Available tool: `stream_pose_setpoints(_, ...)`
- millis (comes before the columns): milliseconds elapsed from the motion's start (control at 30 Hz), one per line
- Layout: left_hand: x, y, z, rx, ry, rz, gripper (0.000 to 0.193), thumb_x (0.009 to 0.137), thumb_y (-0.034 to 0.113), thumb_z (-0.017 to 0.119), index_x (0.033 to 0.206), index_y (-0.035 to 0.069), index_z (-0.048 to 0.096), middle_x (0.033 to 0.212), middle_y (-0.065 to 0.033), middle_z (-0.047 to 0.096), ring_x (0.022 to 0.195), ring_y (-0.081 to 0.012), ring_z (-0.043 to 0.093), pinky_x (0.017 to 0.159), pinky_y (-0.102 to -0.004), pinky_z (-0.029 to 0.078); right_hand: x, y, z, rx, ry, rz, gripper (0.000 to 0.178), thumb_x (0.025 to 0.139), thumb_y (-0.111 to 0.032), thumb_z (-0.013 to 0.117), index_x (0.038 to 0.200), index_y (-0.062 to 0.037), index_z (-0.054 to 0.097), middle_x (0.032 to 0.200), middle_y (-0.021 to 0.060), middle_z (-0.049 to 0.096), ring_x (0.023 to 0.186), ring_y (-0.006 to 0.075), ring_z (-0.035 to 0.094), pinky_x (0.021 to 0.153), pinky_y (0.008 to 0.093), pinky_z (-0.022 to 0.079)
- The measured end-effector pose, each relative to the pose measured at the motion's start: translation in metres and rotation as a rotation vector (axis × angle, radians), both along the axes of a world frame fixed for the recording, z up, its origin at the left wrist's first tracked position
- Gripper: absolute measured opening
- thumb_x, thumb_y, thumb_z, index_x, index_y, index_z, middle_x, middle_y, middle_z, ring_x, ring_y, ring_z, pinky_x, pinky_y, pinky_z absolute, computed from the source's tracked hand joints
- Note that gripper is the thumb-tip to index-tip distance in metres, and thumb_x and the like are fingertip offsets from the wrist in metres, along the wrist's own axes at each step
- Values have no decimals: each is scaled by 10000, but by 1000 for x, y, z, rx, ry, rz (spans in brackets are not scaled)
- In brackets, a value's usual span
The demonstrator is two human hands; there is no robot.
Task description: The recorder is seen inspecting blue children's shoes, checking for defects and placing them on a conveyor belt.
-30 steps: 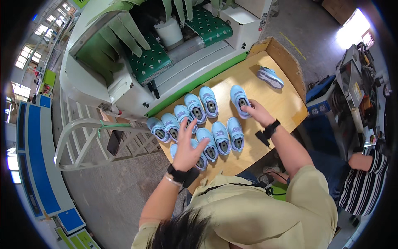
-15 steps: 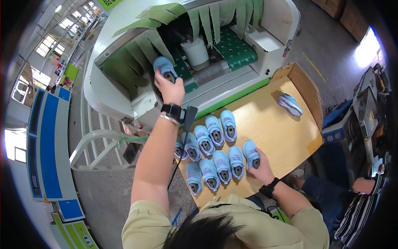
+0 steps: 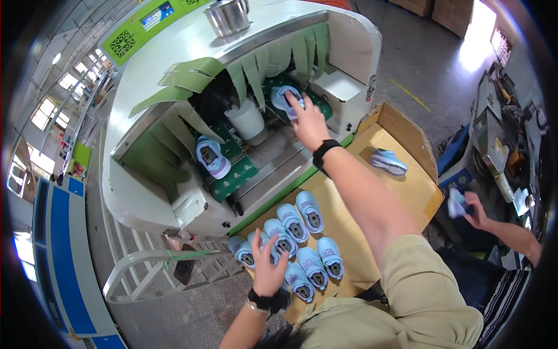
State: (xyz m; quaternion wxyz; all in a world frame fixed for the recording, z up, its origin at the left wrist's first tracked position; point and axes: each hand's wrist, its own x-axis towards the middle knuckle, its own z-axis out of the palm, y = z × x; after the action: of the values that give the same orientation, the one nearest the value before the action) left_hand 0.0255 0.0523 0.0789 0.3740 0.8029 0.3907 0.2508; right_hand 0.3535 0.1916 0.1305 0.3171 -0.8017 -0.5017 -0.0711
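Note:
My right hand (image 3: 310, 119) reaches into the machine opening, its fingers on a light blue shoe (image 3: 283, 100) at the right green perforated belt (image 3: 323, 107). Another light blue shoe (image 3: 213, 158) sits alone on the left green belt (image 3: 237, 177), toe pointing inward. My left hand (image 3: 268, 269) hovers over the left end of the shoe rows, fingers spread and holding nothing I can see; it hides part of the shoes beneath. Two rows of light blue shoes with dark insides, such as this front-row shoe (image 3: 330, 257), stand on the tan board (image 3: 363, 212).
One shoe (image 3: 388, 161) lies on its side at the board's far right, by the cardboard flap (image 3: 407, 136). Green strip curtains (image 3: 279, 61) hang over the opening. A metal pot (image 3: 226, 18) stands on the machine. At right, a co-worker's hand (image 3: 478, 212) holds a light blue object.
My left hand has released its shoe on the left belt and drawn back over the board. My right hand has carried a shoe from the front row to the right belt. The view has shifted.

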Motion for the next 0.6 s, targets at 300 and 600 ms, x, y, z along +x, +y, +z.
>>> stream_pose_setpoints(300,-80,-61,-30,-227,177,122,418,855,143,699,1254,84,593,1524,-157,289,1315,-329,439,1008,-404,418,-9,-192,-105,-69,129,262,627,771,-146,730,1363,-136,525,1434,215,436,1325,410,405,1097,532,336)
stream_pose_setpoints(600,-67,-63,-20,-346,171,89,402,864,131,679,1242,35,580,1503,-227,291,1360,-397,370,1068,-440,369,176,-313,-173,-393,330,-401,766,628,-283,886,1288,-98,545,1349,178,503,1260,385,451,1093,455,357)
